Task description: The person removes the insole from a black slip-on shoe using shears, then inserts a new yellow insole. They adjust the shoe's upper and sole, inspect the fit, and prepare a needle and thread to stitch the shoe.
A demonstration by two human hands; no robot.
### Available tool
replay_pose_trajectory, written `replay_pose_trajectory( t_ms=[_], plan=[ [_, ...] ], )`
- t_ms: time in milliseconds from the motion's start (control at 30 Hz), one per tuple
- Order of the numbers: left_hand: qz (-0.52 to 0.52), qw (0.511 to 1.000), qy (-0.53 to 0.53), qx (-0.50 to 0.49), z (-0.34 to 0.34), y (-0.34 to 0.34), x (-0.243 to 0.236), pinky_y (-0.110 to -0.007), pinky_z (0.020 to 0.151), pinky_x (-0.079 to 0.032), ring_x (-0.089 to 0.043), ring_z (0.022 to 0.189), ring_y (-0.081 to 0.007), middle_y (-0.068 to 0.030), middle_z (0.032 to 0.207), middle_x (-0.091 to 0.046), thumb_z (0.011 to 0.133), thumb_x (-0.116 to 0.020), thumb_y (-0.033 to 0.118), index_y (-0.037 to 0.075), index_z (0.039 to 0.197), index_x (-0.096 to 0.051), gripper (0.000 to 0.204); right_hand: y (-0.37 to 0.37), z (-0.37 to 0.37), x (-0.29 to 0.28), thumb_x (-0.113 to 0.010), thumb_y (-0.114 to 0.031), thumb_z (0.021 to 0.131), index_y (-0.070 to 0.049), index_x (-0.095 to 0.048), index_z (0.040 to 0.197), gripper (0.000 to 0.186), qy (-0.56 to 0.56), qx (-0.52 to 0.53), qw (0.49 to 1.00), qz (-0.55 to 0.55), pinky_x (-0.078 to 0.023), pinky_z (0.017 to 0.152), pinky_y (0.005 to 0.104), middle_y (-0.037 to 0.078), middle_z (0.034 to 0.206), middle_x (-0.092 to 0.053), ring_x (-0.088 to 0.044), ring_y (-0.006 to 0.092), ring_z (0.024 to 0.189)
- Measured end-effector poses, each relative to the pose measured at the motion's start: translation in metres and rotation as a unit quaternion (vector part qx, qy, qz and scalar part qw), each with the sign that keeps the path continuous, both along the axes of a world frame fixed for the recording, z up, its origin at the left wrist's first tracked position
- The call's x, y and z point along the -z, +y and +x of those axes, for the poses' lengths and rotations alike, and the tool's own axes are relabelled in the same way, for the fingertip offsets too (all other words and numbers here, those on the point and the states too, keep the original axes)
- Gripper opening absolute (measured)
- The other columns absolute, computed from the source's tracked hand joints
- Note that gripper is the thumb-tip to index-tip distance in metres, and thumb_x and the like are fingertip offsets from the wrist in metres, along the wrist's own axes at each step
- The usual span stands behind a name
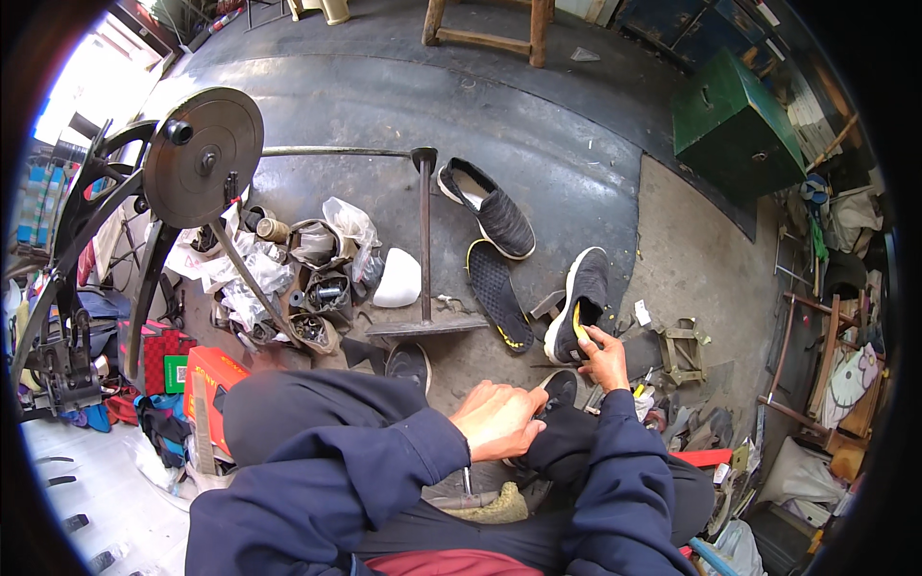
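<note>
My right hand [605, 359] is at the heel of a dark grey slip-on shoe [574, 305] with a white sole, its fingers pinching the rim of the opening. Yellow shows inside that shoe. My left hand [497, 420] is closed above my lap; whatever its curled fingers hold, if anything, is hidden. Beyond the hands, a black textured insole [498, 296] with yellow edges lies on the floor. Its far end touches or sits close to the matching slip-on shoe [488, 209], which shows a pale inside.
A metal cobbler's stand [425, 240] rises in front of me, beside a white rounded piece [398, 278]. To the left stand a sewing machine with a large wheel [204, 157] and several bags of small parts [322, 293]. A green box [736, 125] is at far right.
</note>
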State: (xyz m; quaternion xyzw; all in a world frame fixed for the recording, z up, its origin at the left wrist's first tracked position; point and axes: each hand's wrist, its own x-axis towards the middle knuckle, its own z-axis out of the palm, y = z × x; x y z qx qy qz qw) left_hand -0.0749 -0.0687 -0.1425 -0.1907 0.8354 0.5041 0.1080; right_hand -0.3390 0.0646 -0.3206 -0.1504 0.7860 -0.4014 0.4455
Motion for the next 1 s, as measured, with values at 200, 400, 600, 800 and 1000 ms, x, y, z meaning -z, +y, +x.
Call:
replay_pose_trajectory(
  t_ms=[200,400,600,800,1000],
  plan=[
    [-0.005,1.000,-0.001,0.004,0.001,0.001,0.001,-0.053,0.078,-0.051,-0.068,0.088,-0.0442,-0.0227,0.087,-0.071,0.095,-0.062,0.029,0.003,0.109,-0.063,0.029,0.006,0.004,0.011,-0.068,-0.012,0.097,-0.004,-0.072,0.128,0.032,0.036,0.040,0.998,-0.019,-0.056,0.048,0.0290,0.010,0.115,-0.073,-0.068,0.0165,0.067],
    [-0.002,1.000,-0.006,0.005,0.001,0.000,0.001,-0.053,0.080,-0.051,-0.068,0.090,-0.0441,-0.0228,0.088,-0.071,0.096,-0.062,0.029,0.003,0.109,-0.063,0.029,0.003,0.008,0.003,-0.067,-0.008,0.097,-0.003,-0.076,0.121,0.026,0.098,0.051,0.993,0.033,-0.055,0.047,0.0283,0.009,0.106,-0.075,-0.067,0.0151,0.064],
    [-0.001,1.000,-0.012,0.008,0.000,0.000,0.000,-0.053,0.081,-0.051,-0.068,0.091,-0.0439,-0.0229,0.090,-0.071,0.096,-0.062,0.030,0.003,0.109,-0.063,0.030,0.009,0.009,0.019,-0.070,-0.006,0.093,0.000,-0.076,0.118,0.026,0.166,0.065,0.984,0.014,-0.055,0.050,0.0279,0.010,0.102,-0.075,-0.068,0.0158,0.064],
    [-0.001,1.000,-0.020,0.014,-0.001,0.000,0.000,-0.053,0.081,-0.051,-0.068,0.091,-0.0437,-0.0223,0.091,-0.072,0.096,-0.062,0.030,0.003,0.109,-0.063,0.030,0.019,-0.001,0.034,-0.073,-0.011,0.093,-0.002,-0.075,0.105,0.016,0.057,0.144,0.988,0.027,-0.054,0.055,0.0286,0.006,0.085,-0.071,-0.066,0.0142,0.063],
    [-0.001,1.000,-0.018,0.013,0.000,-0.001,0.000,-0.053,0.081,-0.051,-0.068,0.091,-0.0432,-0.0219,0.091,-0.072,0.096,-0.062,0.030,0.004,0.109,-0.064,0.030,0.022,0.007,0.038,-0.077,-0.012,0.090,0.001,-0.072,0.111,0.026,0.129,0.185,0.974,-0.035,-0.054,0.057,0.0295,0.007,0.091,-0.071,-0.065,0.0135,0.064]
  ],
)
